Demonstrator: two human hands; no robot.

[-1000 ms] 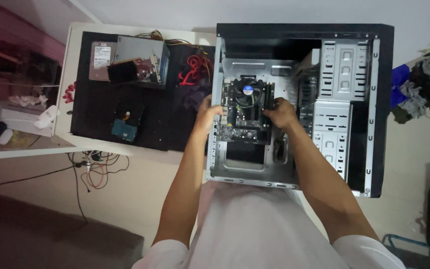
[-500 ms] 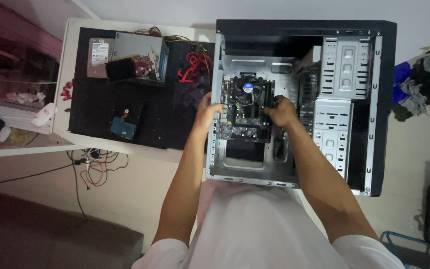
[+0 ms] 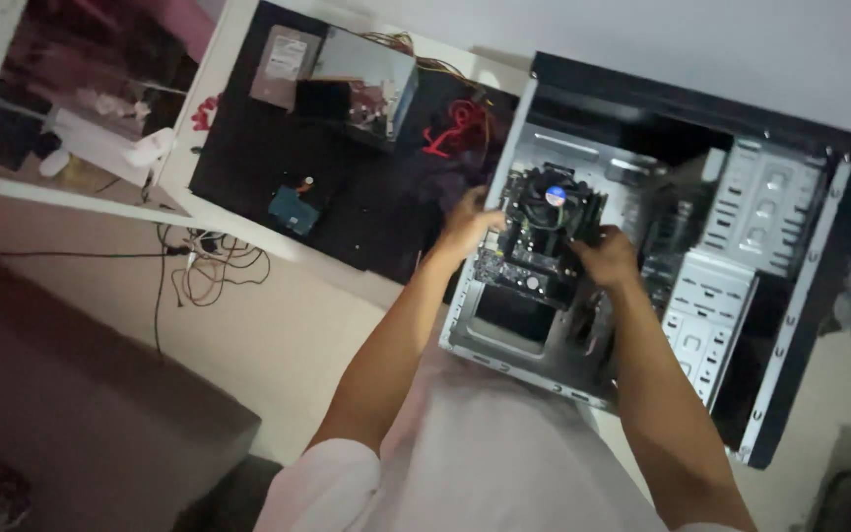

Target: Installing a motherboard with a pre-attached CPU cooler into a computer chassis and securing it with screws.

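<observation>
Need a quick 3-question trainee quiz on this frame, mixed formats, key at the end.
1. True or false: the left hand and right hand both grip the motherboard.
2. Where is the motherboard? A) on the black mat B) over the open computer case C) on the floor
3. Fill in: the silver power supply lies on the black ____, to the person's left of the case.

Key: 1 true; 2 B; 3 mat.
</observation>
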